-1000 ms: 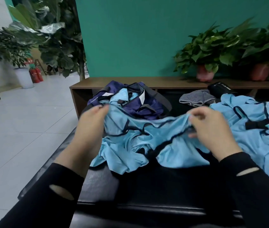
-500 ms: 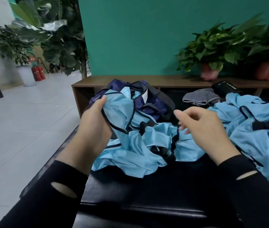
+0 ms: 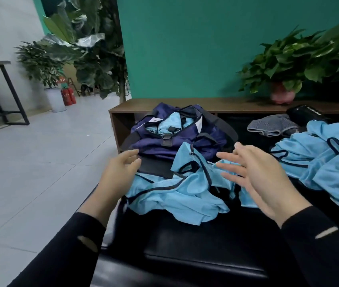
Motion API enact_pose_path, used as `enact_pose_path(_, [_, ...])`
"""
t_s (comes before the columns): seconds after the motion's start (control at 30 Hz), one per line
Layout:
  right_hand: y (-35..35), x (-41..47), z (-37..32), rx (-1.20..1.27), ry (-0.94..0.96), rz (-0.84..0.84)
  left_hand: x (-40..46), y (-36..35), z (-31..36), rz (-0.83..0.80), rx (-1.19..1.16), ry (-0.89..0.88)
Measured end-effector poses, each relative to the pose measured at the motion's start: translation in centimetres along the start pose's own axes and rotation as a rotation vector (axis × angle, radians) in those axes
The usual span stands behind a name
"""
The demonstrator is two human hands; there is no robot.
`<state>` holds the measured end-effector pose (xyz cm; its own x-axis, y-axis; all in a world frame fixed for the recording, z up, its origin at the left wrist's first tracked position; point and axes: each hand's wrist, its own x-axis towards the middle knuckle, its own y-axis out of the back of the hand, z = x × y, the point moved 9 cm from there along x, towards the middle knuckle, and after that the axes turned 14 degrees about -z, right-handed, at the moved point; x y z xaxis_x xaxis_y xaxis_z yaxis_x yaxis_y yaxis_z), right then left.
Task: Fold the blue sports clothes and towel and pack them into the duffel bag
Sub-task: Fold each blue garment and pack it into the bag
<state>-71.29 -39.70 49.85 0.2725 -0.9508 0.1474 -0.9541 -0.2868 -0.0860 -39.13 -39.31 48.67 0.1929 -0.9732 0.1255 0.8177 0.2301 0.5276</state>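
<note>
A crumpled light-blue sports garment with black trim (image 3: 176, 189) lies on the black bench, leaning against the front of the navy duffel bag (image 3: 172, 139). The bag stands unzipped with another light-blue piece (image 3: 168, 124) inside. My left hand (image 3: 118, 175) hovers at the garment's left edge, fingers relaxed and holding nothing. My right hand (image 3: 261, 179) is spread flat just right of the garment, fingers straight, empty. More light-blue clothes (image 3: 328, 160) are heaped at the right. A grey folded towel (image 3: 272, 126) lies behind them.
The black padded bench (image 3: 201, 243) carries everything. A low wooden shelf (image 3: 226, 104) runs behind it with potted plants (image 3: 282, 94) on top. A black pouch (image 3: 305, 114) lies near the towel. Tiled floor (image 3: 40, 166) stretches to the left.
Both hands have let go of the blue garment; it has dropped onto the bench against the bag. The hands are now spread apart with straight fingers.
</note>
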Motion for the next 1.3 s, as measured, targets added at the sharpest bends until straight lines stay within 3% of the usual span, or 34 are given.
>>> enact_pose_path(0.07, [-1.7, -0.1, 0.3, -0.301, -0.036, -0.053, 0.5, 0.3, -2.3, 0.005, 0.189, 0.077])
enact_pose_path(0.2, [-5.4, 0.6, 1.8, -0.623, -0.099, -0.111, 0.3, 0.0, -5.8, -0.061, 0.563, 0.306])
enact_pose_path(0.27, [-5.9, 1.1, 2.5, -0.788, -0.096, -0.080, 0.4, 0.7, -6.3, -0.026, 0.584, 0.293])
enact_pose_path(0.33, [-5.4, 1.4, 2.0, -0.889, 0.000, 0.013, 0.2, 1.8, -5.8, 0.045, 0.429, 0.208])
enact_pose_path(0.47, [-2.9, 0.5, -2.3, -0.743, 0.171, 0.191, -1.3, 3.7, -4.3, 0.160, -0.273, 0.136])
enact_pose_path(0.57, [-0.9, -0.7, -5.6, -0.614, 0.214, 0.266, -2.5, 4.1, -0.5, 0.072, -0.525, 0.096])
enact_pose_path(0.7, [1.2, -2.4, -10.8, -0.487, 0.305, 0.331, -3.0, 6.7, 6.2, -0.003, -0.485, -0.016])
enact_pose_path(0.83, [1.8, -4.4, -18.8, -0.478, 0.480, 0.393, -3.7, 12.9, 14.3, 0.262, -0.074, -0.218])
enact_pose_path(0.9, [2.1, -4.6, -22.0, -0.563, 0.514, 0.397, -3.7, 13.9, 17.4, 0.260, -0.031, -0.226])
enact_pose_path(1.0, [2.3, -4.1, -23.7, -0.702, 0.457, 0.372, -2.6, 12.6, 18.7, 0.083, -0.139, -0.104])
enact_pose_path(1.1, [3.1, -3.7, -22.5, -0.600, 0.355, 0.314, -2.4, 10.7, 17.1, -0.005, -0.145, 0.026])
enact_pose_path(1.3, [4.0, -4.6, -19.8, -0.351, 0.267, 0.267, -4.7, 8.9, 13.9, -0.006, -0.498, -0.024])
